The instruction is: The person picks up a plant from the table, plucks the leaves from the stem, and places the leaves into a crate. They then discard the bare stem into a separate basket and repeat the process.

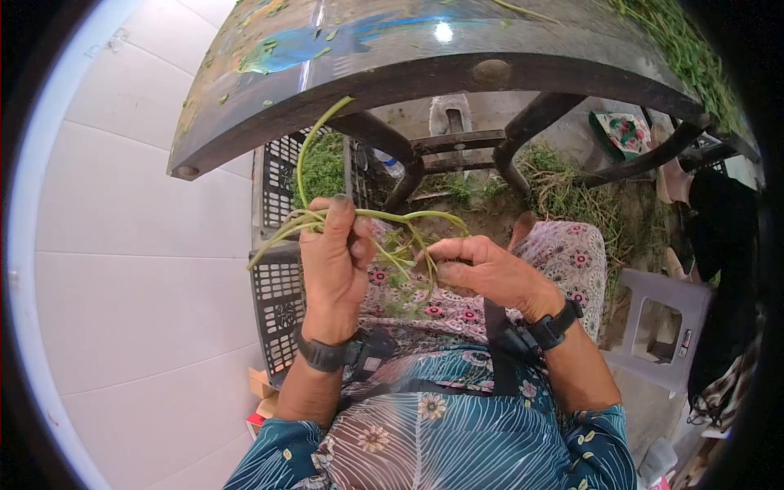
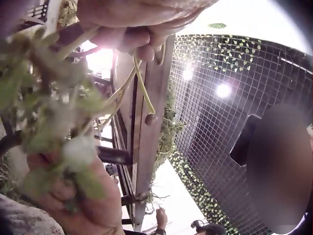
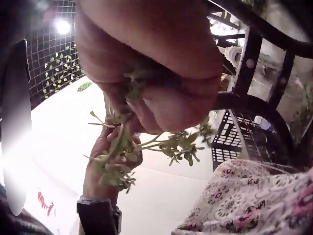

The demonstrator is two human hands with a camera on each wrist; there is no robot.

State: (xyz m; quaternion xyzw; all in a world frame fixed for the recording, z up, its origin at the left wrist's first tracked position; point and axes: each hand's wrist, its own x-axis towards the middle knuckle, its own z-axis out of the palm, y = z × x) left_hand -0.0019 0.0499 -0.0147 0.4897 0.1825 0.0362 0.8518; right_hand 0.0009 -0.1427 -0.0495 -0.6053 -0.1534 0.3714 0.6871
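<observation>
My left hand (image 1: pixel 331 261) grips a small bunch of green stems (image 1: pixel 306 167) between thumb and fingers, above the lap. One long stem curves up toward the table edge, while others point left and right. To the right of it, my right hand (image 1: pixel 502 273) has its thumb and fingers curled together at the stems' leafy ends. Small rounded leaves (image 3: pixel 183 144) hang just below the right fingers in the right wrist view. Blurred leaves (image 2: pixel 49 107) fill the near left of the left wrist view.
A table (image 1: pixel 482 73) with scattered leaves stands ahead. Black crates (image 1: pixel 276 306) are at the left, one holding greens (image 1: pixel 322 171). Cut stems (image 1: pixel 563 180) litter the floor. A grey stool (image 1: pixel 625 359) and another person's dark trouser leg (image 1: pixel 719 237) are at right.
</observation>
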